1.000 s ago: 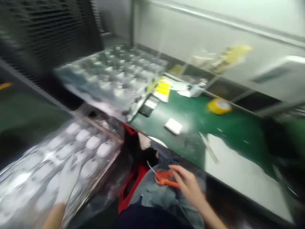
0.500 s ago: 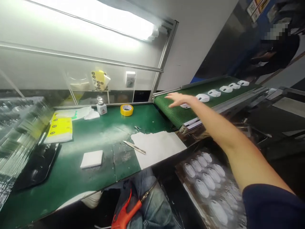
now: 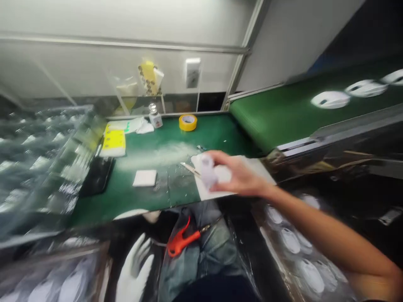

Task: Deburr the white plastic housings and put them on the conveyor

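My right hand [image 3: 236,174] grips a white oval plastic shell [image 3: 208,171] between thumb and fingers, held above the white sheet [image 3: 262,167] on the bench. The shell is blurred by motion. My left hand [image 3: 135,270], in a white glove, is low in front of the bench, fingers spread, with nothing in it. Close to it, a red air blow gun [image 3: 184,241] lies on my lap. A craft knife [image 3: 189,168] rests at the sheet's left edge, and a white pad [image 3: 145,178] sits farther left on the green bench top [image 3: 126,203].
Several white shells [image 3: 330,100] lie on a green conveyor [image 3: 277,113] at right. Clear trays [image 3: 28,167] are stacked at left. Yellow tape [image 3: 188,122] and a small bottle [image 3: 155,117] stand at the back. Below, a box with bagged shells [image 3: 311,274] sits at right.
My right hand has come back from the conveyor to above the bench, now with a shell in it. My gloved left hand has come into view. The view has swung left and down.
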Action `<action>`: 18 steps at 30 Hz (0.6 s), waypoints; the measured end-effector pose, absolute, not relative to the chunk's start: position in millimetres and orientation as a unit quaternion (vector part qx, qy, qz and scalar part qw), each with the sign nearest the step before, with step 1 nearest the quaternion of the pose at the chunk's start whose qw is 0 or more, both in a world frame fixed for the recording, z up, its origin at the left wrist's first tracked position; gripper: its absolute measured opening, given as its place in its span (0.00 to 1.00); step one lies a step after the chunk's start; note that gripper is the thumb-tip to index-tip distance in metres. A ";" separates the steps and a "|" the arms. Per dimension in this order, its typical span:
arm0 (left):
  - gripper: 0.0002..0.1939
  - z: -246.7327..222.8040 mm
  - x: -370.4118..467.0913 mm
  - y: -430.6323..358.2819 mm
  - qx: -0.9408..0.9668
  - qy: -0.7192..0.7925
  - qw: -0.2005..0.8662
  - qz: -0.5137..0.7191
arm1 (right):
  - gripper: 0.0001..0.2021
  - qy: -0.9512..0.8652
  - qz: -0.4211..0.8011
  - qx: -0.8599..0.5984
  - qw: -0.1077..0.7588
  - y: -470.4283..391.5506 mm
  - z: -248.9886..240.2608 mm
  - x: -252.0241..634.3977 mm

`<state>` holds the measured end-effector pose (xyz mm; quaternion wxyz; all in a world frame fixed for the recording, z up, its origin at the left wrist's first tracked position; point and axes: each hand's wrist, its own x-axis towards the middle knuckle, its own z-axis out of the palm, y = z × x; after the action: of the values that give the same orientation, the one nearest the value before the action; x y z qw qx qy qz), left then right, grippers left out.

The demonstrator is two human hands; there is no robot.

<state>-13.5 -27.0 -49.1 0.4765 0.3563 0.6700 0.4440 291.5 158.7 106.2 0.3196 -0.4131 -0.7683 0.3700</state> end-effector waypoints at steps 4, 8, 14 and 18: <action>0.63 -61.7 -18.7 -54.3 0.410 0.625 0.470 0.470 | 0.40 -0.649 0.644 -0.335 0.230 64.2 12.2 183.4; 0.51 -73.3 -19.3 -64.1 0.391 0.617 0.481 0.484 | 0.33 -0.645 0.684 -0.291 0.176 38.3 -25.9 144.9; 0.44 -56.5 -26.0 -64.3 0.212 0.477 0.618 0.588 | 0.15 -0.756 0.285 -0.501 0.311 131.6 -33.6 192.1; 0.39 -49.1 -19.8 -57.9 0.105 0.456 0.636 0.613 | 0.22 -0.733 0.169 -0.603 0.267 199.2 -65.5 233.1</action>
<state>-19.8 -57.9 -49.1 0.6364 0.1052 0.4558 0.6134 233.1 199.2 -65.5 0.2668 -0.6030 -0.7326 0.1689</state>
